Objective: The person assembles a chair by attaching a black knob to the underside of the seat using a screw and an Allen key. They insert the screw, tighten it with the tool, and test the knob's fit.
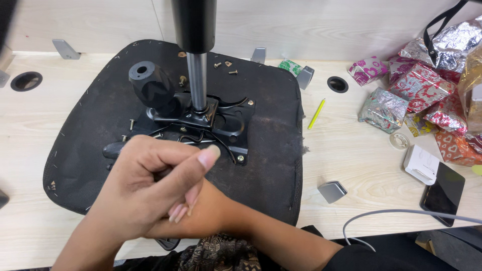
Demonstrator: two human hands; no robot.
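Hands meet over the chair mechanism plate (211,123): left hand (145,185) curled tight, contents hidden, right hand (201,218) tucked beneath; fastening looks underway, loose screws (225,65) need picking next.

I see left hand (145,188) bare | right hand (201,218) bare | black sleeve (351,258) on right arm | no rings

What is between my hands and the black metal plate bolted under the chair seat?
Nothing visible. The left hand and right hand, clasped together, hover just in front of the metal plate. The gas cylinder rises from the plate's far side, beyond the hands.
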